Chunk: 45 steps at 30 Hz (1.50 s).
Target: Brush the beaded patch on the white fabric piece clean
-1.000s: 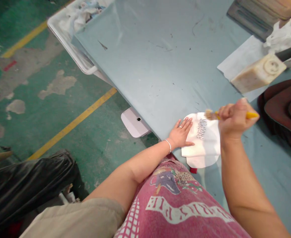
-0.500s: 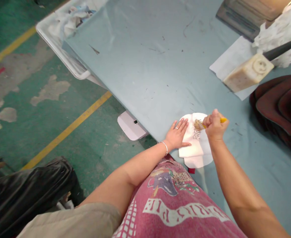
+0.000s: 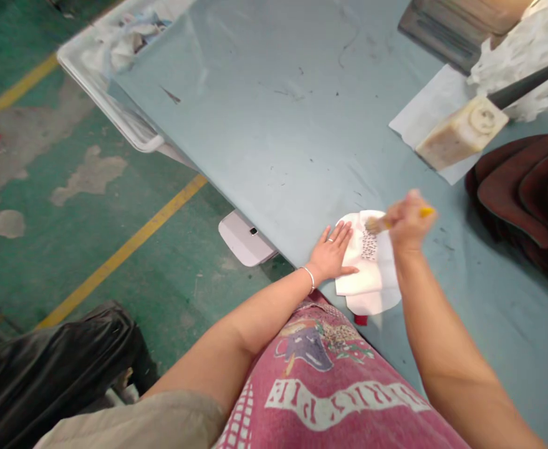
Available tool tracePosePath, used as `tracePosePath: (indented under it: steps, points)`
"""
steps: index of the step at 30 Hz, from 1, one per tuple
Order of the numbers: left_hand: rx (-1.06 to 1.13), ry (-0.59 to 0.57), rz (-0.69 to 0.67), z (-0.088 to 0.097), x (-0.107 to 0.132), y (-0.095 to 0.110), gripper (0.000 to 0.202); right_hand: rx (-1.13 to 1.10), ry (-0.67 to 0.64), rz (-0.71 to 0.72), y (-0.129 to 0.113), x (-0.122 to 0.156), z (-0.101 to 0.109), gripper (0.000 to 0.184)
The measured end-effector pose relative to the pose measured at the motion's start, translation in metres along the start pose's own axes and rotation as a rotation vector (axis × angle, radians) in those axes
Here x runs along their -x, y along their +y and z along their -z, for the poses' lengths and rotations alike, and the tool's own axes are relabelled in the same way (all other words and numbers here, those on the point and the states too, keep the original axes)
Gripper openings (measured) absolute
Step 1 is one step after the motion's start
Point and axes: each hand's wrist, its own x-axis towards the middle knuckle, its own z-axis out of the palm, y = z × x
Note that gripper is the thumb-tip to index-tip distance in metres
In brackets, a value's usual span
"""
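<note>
A white rounded piece with a second white layer on it lies near the table's edge. My left hand rests flat on its left side, fingers spread. Dark small marks show in a patch on the white piece. My right hand, blurred by motion, is closed around a brush with a yellow handle end. The bristles are at the top of the marked patch; whether they touch it I cannot tell.
The blue-grey table carries a cream block-shaped container with a dark handle sticking out, on white paper. Dark brown curved pieces are stacked at right. A white bin stands beyond the left edge.
My right hand and the brush have moved slightly up and away from the marked patch's middle. The left hand stays in place on the white piece. The view has shifted a little.
</note>
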Motion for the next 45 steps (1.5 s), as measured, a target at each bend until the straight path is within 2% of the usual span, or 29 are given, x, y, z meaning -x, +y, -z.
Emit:
tracePosePath:
  steps: [3, 7, 12, 16, 20, 21, 25, 30, 36, 41, 45]
  points:
    - [0.003, 0.003, 0.007, 0.000, 0.001, 0.000, 0.111, -0.061, -0.019, -0.015, -0.002, 0.001, 0.000, 0.066]
    - [0.009, -0.002, 0.004, 0.000, 0.000, -0.001, 0.111, -0.106, 0.045, 0.131, -0.006, 0.023, 0.008, 0.060]
    - [0.015, -0.017, 0.013, -0.001, 0.000, 0.000, 0.111, -0.042, 0.010, 0.057, -0.003, 0.047, 0.014, 0.057]
    - [0.017, 0.000, 0.004, -0.001, 0.000, 0.001, 0.111, -0.114, 0.101, 0.134, -0.004, 0.062, 0.021, 0.057]
    - [0.017, -0.001, 0.020, -0.001, -0.001, 0.003, 0.112, -0.056, 0.022, 0.024, -0.008, 0.073, 0.024, 0.058]
    - [0.018, -0.004, 0.020, -0.001, -0.001, 0.003, 0.112, -0.063, 0.018, 0.029, -0.012, 0.073, 0.023, 0.058]
    - [0.018, -0.008, 0.008, -0.002, -0.001, 0.003, 0.113, -0.061, 0.102, 0.212, -0.029, 0.065, 0.007, 0.059]
    - [-0.001, 0.005, 0.020, -0.003, 0.000, 0.003, 0.114, 0.105, -0.072, 0.091, -0.028, 0.051, -0.014, 0.058]
    - [-0.003, 0.009, 0.004, -0.003, 0.002, 0.001, 0.114, 0.134, -0.024, 0.135, -0.008, 0.029, -0.012, 0.055]
    - [-0.016, 0.004, 0.021, -0.002, 0.004, 0.002, 0.115, 0.158, -0.084, 0.015, 0.002, 0.015, -0.020, 0.057]
    - [-0.008, 0.029, 0.016, -0.003, 0.004, 0.002, 0.116, 0.076, -0.041, 0.086, 0.002, 0.011, -0.021, 0.059]
